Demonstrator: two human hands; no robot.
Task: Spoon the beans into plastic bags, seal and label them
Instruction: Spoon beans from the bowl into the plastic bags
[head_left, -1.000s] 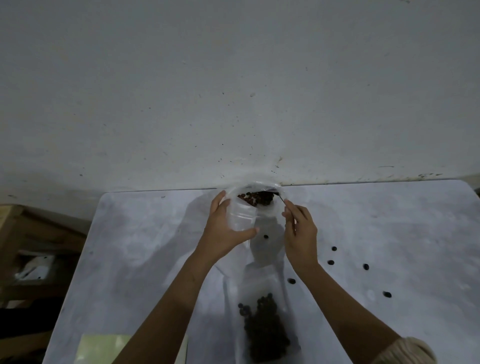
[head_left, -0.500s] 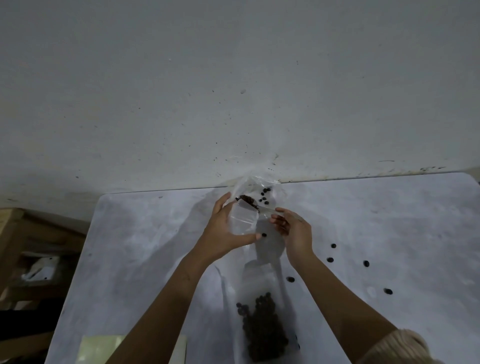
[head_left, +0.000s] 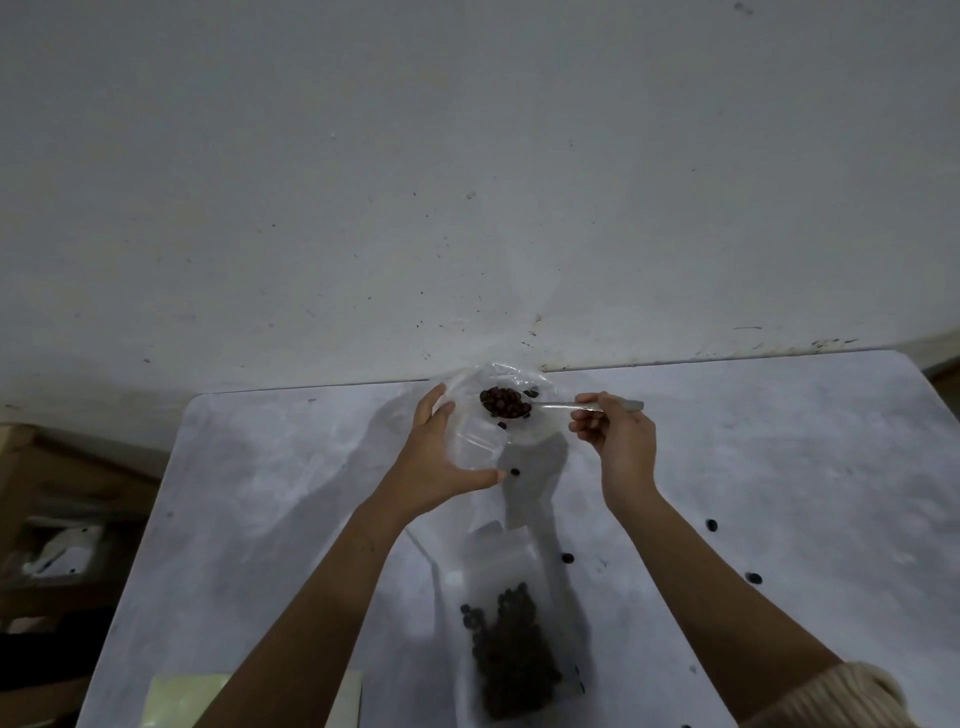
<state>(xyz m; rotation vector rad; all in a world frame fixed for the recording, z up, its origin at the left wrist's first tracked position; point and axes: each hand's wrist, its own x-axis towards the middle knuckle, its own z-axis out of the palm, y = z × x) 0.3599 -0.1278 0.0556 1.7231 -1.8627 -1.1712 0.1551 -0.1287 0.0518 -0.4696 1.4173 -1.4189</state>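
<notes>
**Spoon (head_left: 555, 405) pinched and loaded at the mouth of the plastic bag (head_left: 475, 439)**

Pinching the spoon's handle in the right hand (head_left: 618, 441), fingers curled round the metal, with the bowl heaped with dark beans (head_left: 504, 402) at the bag's open mouth. Cupping that clear bag from its left side with the left hand (head_left: 436, 462), fingers and thumb curved round it, and holding it up near the far edge of the table (head_left: 260, 493). Lying flat nearer the body, a second clear bag (head_left: 519, 577), part-filled with beans. Scattered on the tabletop to the right, several loose beans (head_left: 711, 525).
</notes>
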